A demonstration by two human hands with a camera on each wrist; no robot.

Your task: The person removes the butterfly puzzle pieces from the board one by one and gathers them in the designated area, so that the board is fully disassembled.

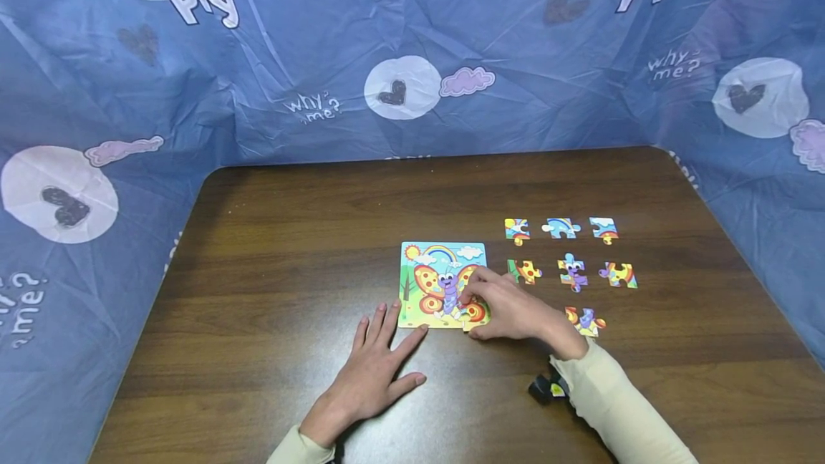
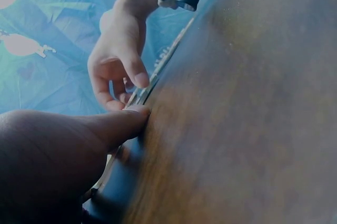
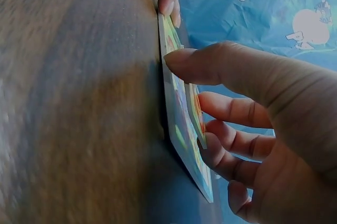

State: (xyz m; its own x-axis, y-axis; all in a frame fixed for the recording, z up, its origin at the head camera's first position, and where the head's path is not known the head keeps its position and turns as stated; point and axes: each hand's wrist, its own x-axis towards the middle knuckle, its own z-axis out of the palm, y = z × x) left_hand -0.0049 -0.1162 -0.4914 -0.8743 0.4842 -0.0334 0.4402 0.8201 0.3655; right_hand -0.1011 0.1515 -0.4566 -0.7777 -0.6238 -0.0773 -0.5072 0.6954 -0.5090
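A square butterfly puzzle board [image 1: 419,253] lies flat on the table, printed with a sun, a rainbow and a butterfly. My right hand [image 1: 515,306] pinches a puzzle piece [image 3: 196,110] between thumb and fingers at the board's lower right corner. In the right wrist view the piece stands tilted against the board's face, and its far side is partly hidden by the fingers. My left hand [image 1: 367,378] lies spread with straight fingers on the table, its fingertips touching the board's left and near edges.
Several loose puzzle pieces [image 1: 572,274] lie in rows on the brown table [image 1: 271,249], right of the board; the right hand and forearm partly cover some. A black wrist camera [image 1: 544,388] hangs under the right sleeve. A blue printed cloth [image 1: 309,41] surrounds the table.
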